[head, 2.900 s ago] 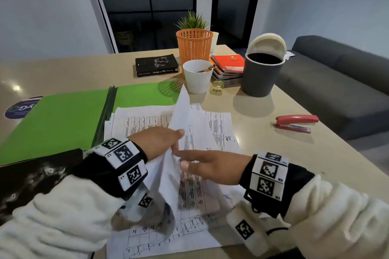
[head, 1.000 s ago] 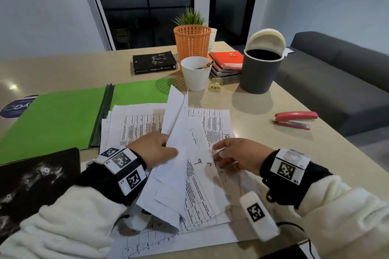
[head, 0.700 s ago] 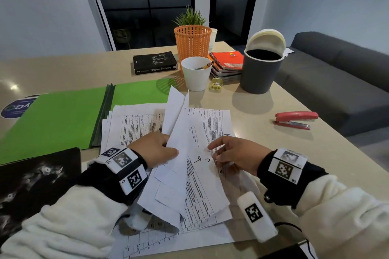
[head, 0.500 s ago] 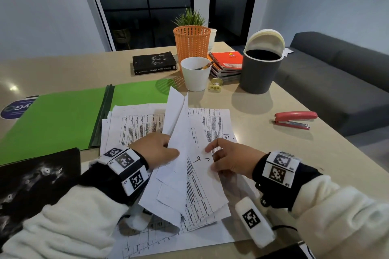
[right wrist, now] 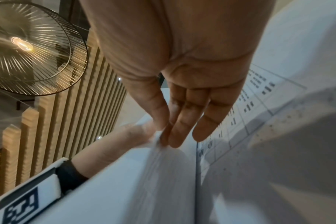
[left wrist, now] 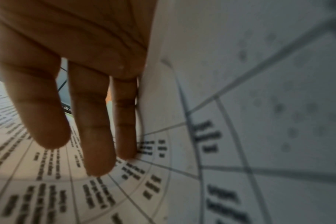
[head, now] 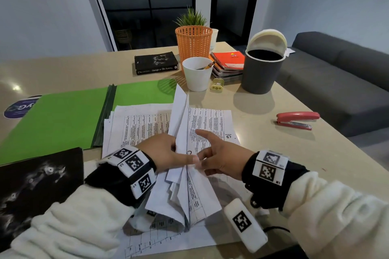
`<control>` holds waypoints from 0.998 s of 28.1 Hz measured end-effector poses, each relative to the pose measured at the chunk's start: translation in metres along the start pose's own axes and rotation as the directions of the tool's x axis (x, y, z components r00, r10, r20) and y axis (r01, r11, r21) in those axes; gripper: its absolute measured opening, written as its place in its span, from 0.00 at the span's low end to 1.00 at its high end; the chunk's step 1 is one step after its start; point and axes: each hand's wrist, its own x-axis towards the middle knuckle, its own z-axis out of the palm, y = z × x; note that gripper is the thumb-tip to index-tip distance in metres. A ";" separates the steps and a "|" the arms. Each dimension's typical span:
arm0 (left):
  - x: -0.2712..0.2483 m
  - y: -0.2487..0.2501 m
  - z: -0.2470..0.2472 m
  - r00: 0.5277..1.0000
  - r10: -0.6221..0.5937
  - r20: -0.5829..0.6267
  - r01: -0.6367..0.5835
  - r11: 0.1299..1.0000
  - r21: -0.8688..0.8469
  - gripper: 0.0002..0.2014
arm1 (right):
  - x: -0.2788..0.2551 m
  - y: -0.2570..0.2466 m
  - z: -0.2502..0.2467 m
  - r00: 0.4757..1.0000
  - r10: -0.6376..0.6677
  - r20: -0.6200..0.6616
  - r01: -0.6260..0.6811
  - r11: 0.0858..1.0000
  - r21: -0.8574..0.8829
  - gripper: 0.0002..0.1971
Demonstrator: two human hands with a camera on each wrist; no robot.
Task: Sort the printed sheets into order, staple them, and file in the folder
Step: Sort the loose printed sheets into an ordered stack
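Several printed sheets (head: 143,126) lie stacked on the table, overlapping the open green folder (head: 63,115). My left hand (head: 179,153) holds a fanned bundle of raised sheets (head: 181,115) on edge above the stack, thumb across them. In the left wrist view its fingers (left wrist: 92,136) lie straight along one sheet (left wrist: 240,106). My right hand (head: 200,162) meets the bundle from the right. The right wrist view shows its thumb and fingers (right wrist: 175,130) pinching a sheet edge (right wrist: 157,151), while its index finger points away. The red stapler (head: 296,120) lies shut at the right, away from both hands.
Behind the papers stand a white cup (head: 197,73) with a pencil, a yellow sharpener (head: 217,85), a grey bin (head: 262,69), an orange basket (head: 193,42), a black book (head: 156,63) and notebooks (head: 228,63). A black printed item (head: 37,181) lies near left. A grey sofa (head: 336,69) borders the table's right edge.
My right hand has moved left from the flat sheets to the raised bundle and now pinches a sheet edge. The loose sheet has swung up against the bundle. My left hand stays put.
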 end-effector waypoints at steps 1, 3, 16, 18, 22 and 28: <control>0.000 -0.001 0.000 1.000 -0.004 -0.004 0.004 1.000 -0.019 0.19 | 0.000 0.000 0.000 1.000 -0.001 -0.006 0.001 1.000 -0.003 0.44; 0.001 -0.003 0.000 1.000 -0.022 -0.016 0.021 0.998 -0.052 0.14 | 0.000 0.000 -0.002 0.999 0.007 -0.035 -0.007 1.000 -0.012 0.43; 0.003 -0.014 0.001 0.996 -0.078 -0.042 0.072 0.988 -0.134 0.10 | -0.003 0.023 -0.031 0.972 0.198 -0.131 -0.197 0.980 0.014 0.14; 0.003 -0.014 0.000 0.996 -0.080 -0.039 0.074 0.989 -0.127 0.09 | -0.002 0.023 -0.031 0.971 0.206 -0.122 -0.206 0.978 0.020 0.10; 0.001 -0.013 0.000 0.996 -0.083 -0.038 0.077 0.988 -0.135 0.07 | -0.003 0.024 -0.030 0.974 0.183 -0.136 -0.191 0.980 -0.048 0.10; 0.001 -0.011 -0.003 0.998 -0.059 -0.037 0.053 0.989 -0.140 0.16 | -0.004 0.024 -0.030 0.982 0.107 -0.156 -0.142 0.963 -0.230 0.30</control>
